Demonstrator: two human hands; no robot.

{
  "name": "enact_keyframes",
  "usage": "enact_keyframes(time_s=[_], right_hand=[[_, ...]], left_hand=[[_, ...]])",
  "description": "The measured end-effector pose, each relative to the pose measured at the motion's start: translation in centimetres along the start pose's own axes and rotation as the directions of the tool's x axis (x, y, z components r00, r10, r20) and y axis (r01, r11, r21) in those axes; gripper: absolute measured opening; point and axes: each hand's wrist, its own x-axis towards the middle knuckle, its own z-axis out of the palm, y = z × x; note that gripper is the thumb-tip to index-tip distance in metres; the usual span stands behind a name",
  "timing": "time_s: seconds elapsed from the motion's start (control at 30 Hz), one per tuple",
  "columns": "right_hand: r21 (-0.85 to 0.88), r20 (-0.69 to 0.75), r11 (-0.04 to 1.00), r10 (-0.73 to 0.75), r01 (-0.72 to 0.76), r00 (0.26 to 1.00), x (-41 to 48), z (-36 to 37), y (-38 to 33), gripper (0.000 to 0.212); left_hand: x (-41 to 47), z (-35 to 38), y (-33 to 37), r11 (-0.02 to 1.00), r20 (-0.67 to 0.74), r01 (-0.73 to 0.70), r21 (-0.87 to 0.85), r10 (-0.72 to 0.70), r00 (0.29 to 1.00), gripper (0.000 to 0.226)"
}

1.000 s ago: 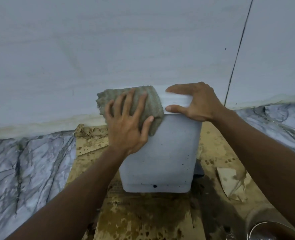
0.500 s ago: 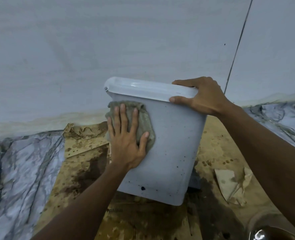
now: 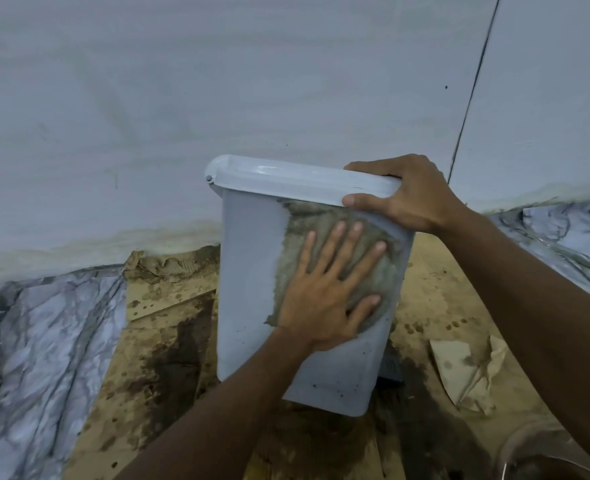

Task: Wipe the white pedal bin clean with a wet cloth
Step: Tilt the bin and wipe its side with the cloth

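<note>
1. Pale wall panels (image 3: 217, 98) close off the back, and below them lies marbled sheeting (image 3: 37, 341) with wet, stained cardboard (image 3: 169, 341) spread over its middle.
2. On that cardboard, close to the wall, sits the white pedal bin (image 3: 252, 289), tipped so that only its lower edge seems to bear on the board.
3. Its long axis runs from base to lid; the lid end leans up and away toward the wall, and the base points back toward the person, skewed a little right.
4. My reading is that the work is mid-way: the upper left of the near face looks clean, while dark specks remain along the bottom edge (image 3: 335, 386). Other faces are out of sight.
5. The left hand (image 3: 328, 296) lies flat, fingers spread, pressing the grey wet cloth (image 3: 307, 220) against the near face, not clenched.
6. The right hand (image 3: 408, 195) grips the lid's right end, thumb below the rim, steadying the tilt.
</note>
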Motion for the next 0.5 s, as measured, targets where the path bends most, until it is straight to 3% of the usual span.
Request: enact_keyframes(time_s=[0.07,0.17,0.3,0.37,0.5], right_hand=[[0.015,0.001,1.000,0.008,-0.008,1.000,0.1,0.0,0.0,0.064],[0.020,0.000,1.000,0.013,-0.013,1.000,0.5,0.3,-0.4,0.063],[-0.007,-0.005,1.000,0.004,-0.004,1.000,0.6,0.6,-0.6,0.056],[-0.017,-0.014,1.000,0.005,-0.005,1.000,0.5,0.5,-0.6,0.055],[-0.034,-0.007,0.999,-0.003,0.003,1.000,0.6,0.3,-0.7,0.055]], left_hand=[[-1.3,-0.1,-3.1,0.989,-0.022,0.147,0.032,-0.147,0.989,0.076],[-2.4,-0.6,-7.3,0.913,-0.096,0.408,-0.001,-0.406,0.909,0.082],[-0.7,-0.8,-5.7,0.809,-0.141,0.576,-0.117,-0.588,0.796,0.080],[0.8,-0.5,-2.6,0.838,-0.116,0.536,-0.101,-0.545,0.830,0.078],[2.8,0.0,3.1,0.955,-0.045,0.285,-0.078,-0.289,0.956,0.076]])
